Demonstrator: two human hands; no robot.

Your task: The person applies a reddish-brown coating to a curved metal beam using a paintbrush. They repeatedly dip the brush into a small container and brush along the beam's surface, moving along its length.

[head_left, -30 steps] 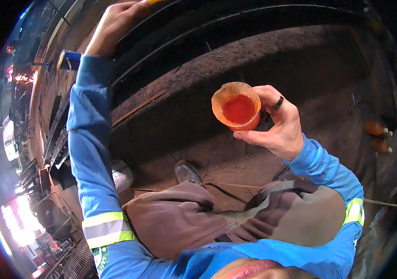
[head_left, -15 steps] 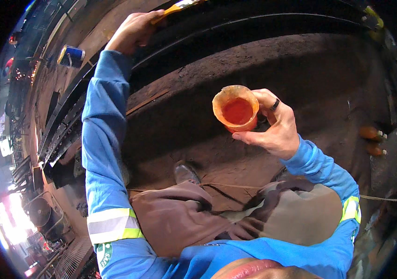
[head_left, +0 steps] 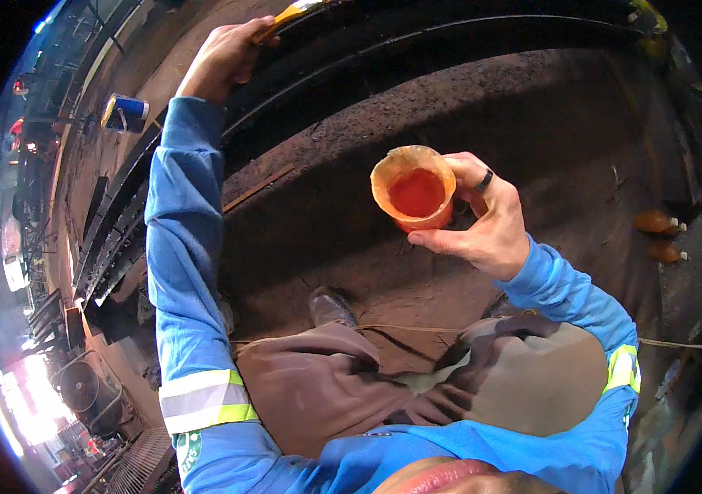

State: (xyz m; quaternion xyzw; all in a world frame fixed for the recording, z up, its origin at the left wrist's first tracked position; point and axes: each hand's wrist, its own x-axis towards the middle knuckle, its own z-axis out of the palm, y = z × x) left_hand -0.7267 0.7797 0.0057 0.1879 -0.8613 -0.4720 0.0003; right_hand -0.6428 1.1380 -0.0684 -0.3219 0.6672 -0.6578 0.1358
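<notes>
At the upper left my left hand is closed round the yellow-orange handle of a paintbrush. The brush points up and right, and its far end runs out at the top edge, over a long dark metal beam. In the middle, my right hand grips a cup from its right side, thumb below and fingers behind. Its rim is rough and stained, and orange-red paint lies inside. The cup tilts a little toward me.
On the left lies a blue tin near stacked dark metal strips. Two orange-brown bottles are at the right. A thin cord crosses the floor by my boot. A round fan stands lower left.
My left hand and the paintbrush have shifted slightly left and up in the picture. The cup has moved a touch left and up, still in my right hand.
</notes>
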